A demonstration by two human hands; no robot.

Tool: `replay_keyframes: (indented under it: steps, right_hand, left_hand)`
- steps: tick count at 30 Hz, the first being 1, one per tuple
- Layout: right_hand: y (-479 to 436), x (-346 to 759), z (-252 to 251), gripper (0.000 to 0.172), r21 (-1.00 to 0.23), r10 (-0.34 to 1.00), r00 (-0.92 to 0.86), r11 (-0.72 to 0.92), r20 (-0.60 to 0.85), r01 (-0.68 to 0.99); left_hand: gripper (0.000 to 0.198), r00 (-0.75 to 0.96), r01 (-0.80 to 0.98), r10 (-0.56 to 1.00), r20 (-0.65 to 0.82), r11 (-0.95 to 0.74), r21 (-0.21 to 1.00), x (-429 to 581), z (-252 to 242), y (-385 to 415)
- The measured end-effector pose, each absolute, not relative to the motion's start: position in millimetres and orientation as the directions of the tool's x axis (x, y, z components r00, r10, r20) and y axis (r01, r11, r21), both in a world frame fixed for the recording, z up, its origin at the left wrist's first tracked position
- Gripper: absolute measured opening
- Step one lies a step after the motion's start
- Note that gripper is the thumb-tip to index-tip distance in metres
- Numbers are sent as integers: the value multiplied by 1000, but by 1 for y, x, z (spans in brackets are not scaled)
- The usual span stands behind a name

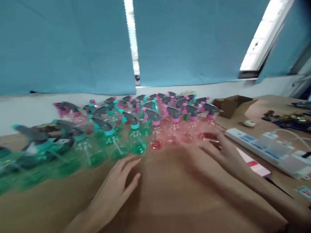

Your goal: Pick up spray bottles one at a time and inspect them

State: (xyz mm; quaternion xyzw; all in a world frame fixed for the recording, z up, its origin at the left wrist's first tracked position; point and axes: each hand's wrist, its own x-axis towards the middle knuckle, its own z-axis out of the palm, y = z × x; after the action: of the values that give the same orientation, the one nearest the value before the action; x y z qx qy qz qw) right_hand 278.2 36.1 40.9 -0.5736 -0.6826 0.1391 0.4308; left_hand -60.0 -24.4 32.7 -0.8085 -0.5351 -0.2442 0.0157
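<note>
Rows of spray bottles stand upright across the table, green ones on the left and pink ones on the right. My left hand (119, 181) is low over the table with its fingers apart, just in front of a green spray bottle (137, 139), and holds nothing. Beside the rightmost pink spray bottle (207, 124), my right hand (217, 147) has its fingers spread; motion blurs it, and I cannot tell whether it touches the bottle. Another pink spray bottle (156, 136) stands between the two hands.
A white power strip (252, 145) with chargers plugged in lies at the right, near a white and red flat box (255, 163). Behind it are an open cardboard box (233, 105), a white mouse (249, 123) and brass-coloured parts (296, 119). Blue sheets (189, 42) cover the window.
</note>
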Motion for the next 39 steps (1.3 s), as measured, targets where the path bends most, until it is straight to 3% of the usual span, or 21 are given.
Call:
replay_keyframes:
  steps: [3, 6, 11, 15, 20, 23, 28, 34, 37, 39]
  right_hand:
    - [18, 215, 47, 39, -641, 937, -156, 330, 314, 693]
    - [11, 143, 52, 26, -717, 793, -522, 559, 315, 417]
    - [-4, 19, 55, 22, -753, 550, -771, 642, 319, 146]
    - [-18, -64, 55, 26, -822, 477, -821, 570, 313, 18]
    - [-34, -120, 56, 21, -872, 464, -838, 488, 288, -30]
    - [-39, -127, 55, 21, -874, 450, -848, 485, 280, -32]
    - [-34, -112, 54, 22, -855, 447, -853, 519, 270, 1]
    - [-26, -80, 59, 20, -854, 463, -851, 519, 246, 36]
    - [-25, -62, 60, 29, -858, 491, -844, 508, 214, 79]
    - [-24, -49, 62, 40, -857, 501, -841, 507, 204, 95]
  left_hand:
    - [31, 178, 910, 884, 432, -316, 270, -106, 39, -51]
    - [30, 65, 921, 888, 456, -230, 315, -150, 41, -79]
    - [29, -236, 870, 816, 528, -65, 489, -222, 42, -121]
    - [37, -483, 811, 689, 540, 118, 574, -279, 51, -133]
    - [65, -684, 705, 513, 519, 284, 650, -336, 63, -113]
    - [70, -706, 677, 523, 477, 302, 671, -352, 64, -96]
    - [28, -695, 651, 595, 402, 285, 703, -361, 66, -87]
    - [33, -690, 646, 616, 379, 290, 706, -349, 68, -118]
    - [57, -665, 653, 647, 372, 263, 711, -314, 63, -138]
    - [52, -624, 665, 693, 360, 230, 711, -278, 58, -149]
